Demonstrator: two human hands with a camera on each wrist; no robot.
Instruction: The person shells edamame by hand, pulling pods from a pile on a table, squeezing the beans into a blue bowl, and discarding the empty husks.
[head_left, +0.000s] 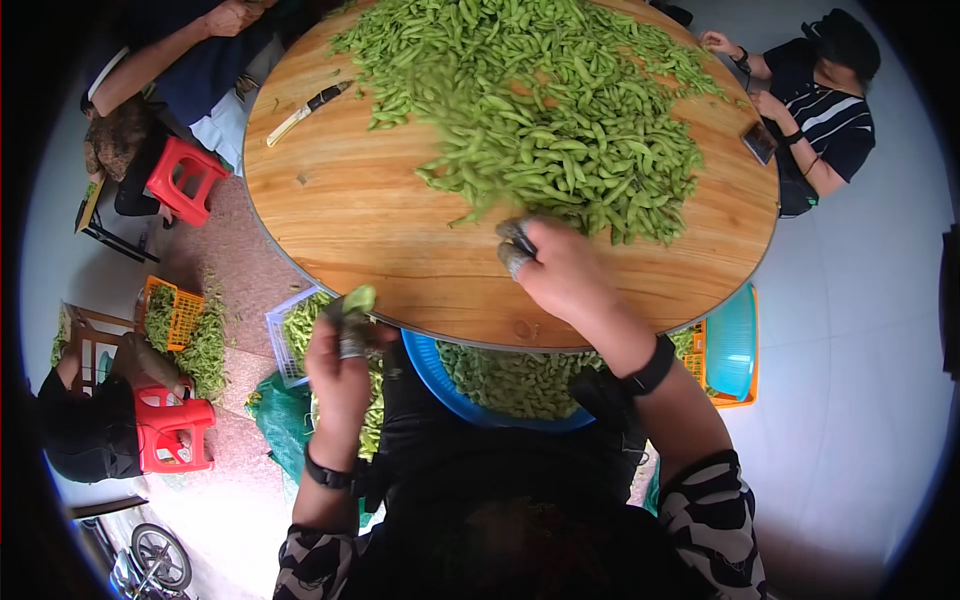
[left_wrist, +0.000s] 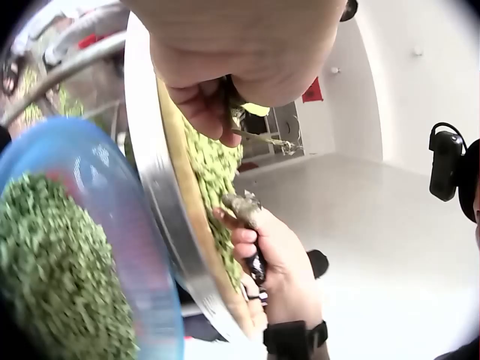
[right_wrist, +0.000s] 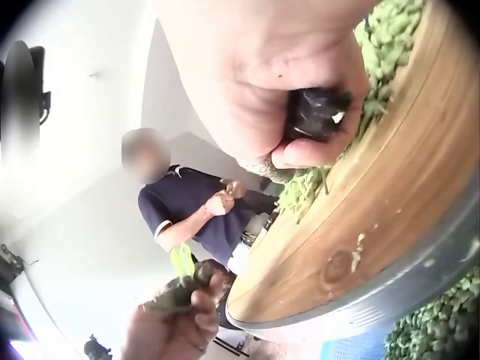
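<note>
My left hand [head_left: 340, 365] pinches a green bean pod [head_left: 362, 297] off the table's front left edge. The pod also shows as a bright green piece [right_wrist: 182, 260] in the right wrist view. Over the table's front part, my right hand [head_left: 560, 265] curls round a short tool with a black handle [right_wrist: 319, 114]; its working end is hidden. Grey, soiled covers [head_left: 514, 260] wrap some of the right fingertips. Just beyond that hand spreads a large heap of green bean pods [head_left: 590, 130] on the round wooden table [head_left: 340, 210].
Under the table's near edge, a blue basin [head_left: 422, 372] holds shelled green beans [head_left: 520, 380]. A knife [head_left: 308, 113] lies at the table's left. Pods fill a pale crate [head_left: 278, 335] on the left. Other people sit around; a phone [head_left: 759, 143] rests at the right edge.
</note>
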